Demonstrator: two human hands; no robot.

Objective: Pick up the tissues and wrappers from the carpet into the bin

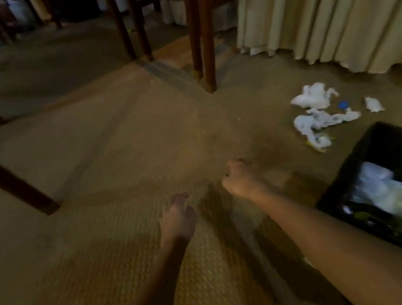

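The bin already holds white tissues, but several tissues and a wrapper remain on the carpet. The left hand hangs loosely curled and holds nothing; the right hand is curled into a fist, apparently empty.

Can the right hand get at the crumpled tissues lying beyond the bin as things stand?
Probably yes. The right hand holds nothing visible, and only bare carpet lies between it and the tissues. The bin sits off to the side, not across the path.

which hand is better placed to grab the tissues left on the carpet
Right. The right hand is nearer the crumpled tissues and the black bin, both on its side; the left hand lies farther away.
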